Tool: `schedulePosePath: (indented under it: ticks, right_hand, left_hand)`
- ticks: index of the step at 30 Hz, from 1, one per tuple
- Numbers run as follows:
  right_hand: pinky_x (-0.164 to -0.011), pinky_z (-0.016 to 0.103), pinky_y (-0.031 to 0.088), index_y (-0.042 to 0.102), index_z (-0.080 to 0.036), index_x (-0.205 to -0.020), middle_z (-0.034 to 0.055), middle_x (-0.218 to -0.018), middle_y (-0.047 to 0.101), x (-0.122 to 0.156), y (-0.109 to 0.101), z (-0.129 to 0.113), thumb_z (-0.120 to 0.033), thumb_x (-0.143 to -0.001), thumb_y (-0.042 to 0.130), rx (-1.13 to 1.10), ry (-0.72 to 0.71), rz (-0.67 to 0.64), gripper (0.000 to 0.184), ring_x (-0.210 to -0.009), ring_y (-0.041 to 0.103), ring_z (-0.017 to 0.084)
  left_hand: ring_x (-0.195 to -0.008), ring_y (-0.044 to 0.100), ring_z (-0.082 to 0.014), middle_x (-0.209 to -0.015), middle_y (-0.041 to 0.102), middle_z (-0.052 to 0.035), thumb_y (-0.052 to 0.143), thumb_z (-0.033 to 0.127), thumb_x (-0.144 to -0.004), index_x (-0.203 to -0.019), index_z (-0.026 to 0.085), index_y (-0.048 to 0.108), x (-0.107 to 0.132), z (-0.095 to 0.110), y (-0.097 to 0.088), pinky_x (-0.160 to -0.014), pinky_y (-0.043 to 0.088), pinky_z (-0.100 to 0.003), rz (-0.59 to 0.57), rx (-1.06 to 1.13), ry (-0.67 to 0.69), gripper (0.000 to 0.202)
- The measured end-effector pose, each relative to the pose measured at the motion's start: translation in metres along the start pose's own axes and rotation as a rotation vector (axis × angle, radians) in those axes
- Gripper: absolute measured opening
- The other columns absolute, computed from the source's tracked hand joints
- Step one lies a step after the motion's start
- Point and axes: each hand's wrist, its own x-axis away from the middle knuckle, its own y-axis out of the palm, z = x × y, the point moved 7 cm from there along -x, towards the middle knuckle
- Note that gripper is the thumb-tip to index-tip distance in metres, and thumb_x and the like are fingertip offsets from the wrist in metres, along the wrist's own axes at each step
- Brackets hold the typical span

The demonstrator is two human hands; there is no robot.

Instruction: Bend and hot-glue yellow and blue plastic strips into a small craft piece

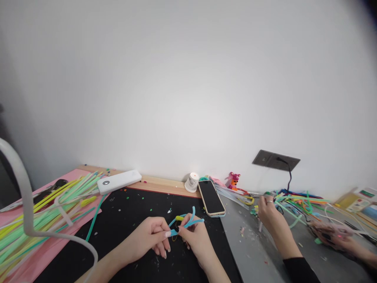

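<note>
My left hand (150,237) and my right hand (196,237) meet over a black mat (129,220). Both pinch a light blue bent straw piece (188,220), whose loops stick up and to the right of my fingers. A short yellow bit (179,217) sits against the blue piece near my fingertips. The fingers of both hands are closed around the blue piece.
A pile of green and yellow straws (44,216) lies on a pink sheet at left, beside a white flat box (119,181). A phone (211,197), a small white cup (192,182) and a pink toy (234,181) stand by the wall. Another person's hands (269,214) work among tangled straws at right.
</note>
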Motion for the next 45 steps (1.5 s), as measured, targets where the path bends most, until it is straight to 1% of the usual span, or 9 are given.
schedulePosePath:
  ticks: [7,12,18,26,32,35,39,41,45]
  right_hand:
    - [-0.028,0.014,0.020,0.044,-0.019,-0.068,-0.0122,-0.036,0.039,0.000,0.000,-0.002,-0.041,-0.070,0.065,-0.103,-0.055,0.027,0.030,-0.028,0.029,0.003]
    - [-0.027,0.014,0.019,0.047,-0.018,-0.072,-0.0101,-0.039,0.046,0.000,-0.009,-0.002,-0.046,-0.072,0.060,-0.081,-0.006,0.152,0.030,-0.028,0.030,0.004]
    - [-0.026,0.016,0.023,0.047,-0.018,-0.068,-0.0088,-0.039,0.047,-0.002,-0.025,-0.002,-0.047,-0.069,0.061,-0.011,-0.035,0.295,0.032,-0.026,0.033,0.005]
    - [-0.028,0.015,0.024,0.045,-0.019,-0.067,-0.0092,-0.038,0.047,-0.004,-0.028,-0.001,-0.043,-0.071,0.061,-0.070,-0.085,0.307,0.028,-0.027,0.035,0.005]
    - [-0.029,0.016,0.028,0.044,-0.019,-0.064,-0.0079,-0.041,0.049,-0.002,-0.033,-0.002,-0.036,-0.072,0.059,-0.064,-0.069,0.346,0.024,-0.028,0.036,0.005]
    - [-0.026,0.016,0.024,0.042,-0.020,-0.061,-0.0076,-0.038,0.049,-0.003,-0.029,0.002,-0.036,-0.071,0.060,0.010,-0.030,0.308,0.026,-0.025,0.036,0.006]
    - [-0.026,0.016,0.019,0.040,-0.022,-0.058,-0.0087,-0.033,0.046,-0.001,-0.023,0.001,-0.033,-0.072,0.060,0.183,-0.019,0.267,0.027,-0.023,0.033,0.006]
    - [-0.028,0.016,0.020,0.039,-0.022,-0.057,-0.0091,-0.032,0.044,0.000,-0.020,-0.003,-0.032,-0.073,0.060,0.242,-0.044,0.257,0.028,-0.025,0.034,0.006]
    - [-0.031,0.017,0.022,0.037,-0.023,-0.057,-0.0089,-0.032,0.042,0.003,-0.007,-0.014,-0.034,-0.076,0.058,0.226,-0.105,0.255,0.030,-0.027,0.034,0.007]
  left_hand:
    - [-0.051,0.066,-0.0155,-0.064,0.072,-0.0053,0.058,0.040,-0.078,-0.074,0.015,0.052,0.001,0.003,0.001,-0.046,0.040,-0.019,0.015,-0.023,-0.019,0.026]
    - [-0.051,0.065,-0.0155,-0.063,0.071,-0.0052,0.058,0.041,-0.077,-0.074,0.015,0.051,0.003,0.006,0.002,-0.046,0.041,-0.020,0.035,-0.036,-0.020,0.027]
    - [-0.050,0.066,-0.0155,-0.063,0.071,-0.0048,0.057,0.040,-0.078,-0.074,0.015,0.051,0.001,0.004,0.000,-0.046,0.041,-0.020,0.046,-0.032,-0.018,0.026]
    - [-0.051,0.066,-0.0154,-0.063,0.070,-0.0045,0.057,0.039,-0.078,-0.075,0.015,0.053,-0.001,0.002,-0.006,-0.046,0.041,-0.020,0.095,-0.048,0.002,0.025]
    - [-0.053,0.065,-0.0163,-0.063,0.068,-0.0025,0.058,0.038,-0.076,-0.078,0.015,0.056,0.000,0.009,-0.023,-0.051,0.045,-0.024,0.231,-0.058,0.059,0.023]
    - [-0.055,0.063,-0.0164,-0.062,0.066,-0.0012,0.059,0.041,-0.075,-0.078,0.016,0.057,0.002,0.017,-0.035,-0.055,0.046,-0.026,0.332,-0.046,0.116,0.024]
    - [-0.052,0.057,-0.0131,-0.058,0.062,0.0017,0.062,0.043,-0.072,-0.074,0.017,0.058,0.008,0.026,-0.045,-0.054,0.043,-0.023,0.469,0.053,0.142,0.026]
    - [-0.052,0.053,-0.0108,-0.058,0.058,0.0041,0.064,0.043,-0.070,-0.075,0.017,0.058,0.009,0.028,-0.044,-0.056,0.042,-0.022,0.477,0.122,0.135,0.027]
    - [-0.052,0.048,-0.0087,-0.058,0.051,0.0059,0.067,0.045,-0.069,-0.083,0.017,0.059,0.002,0.023,-0.029,-0.052,0.036,-0.019,0.337,0.199,0.119,0.032]
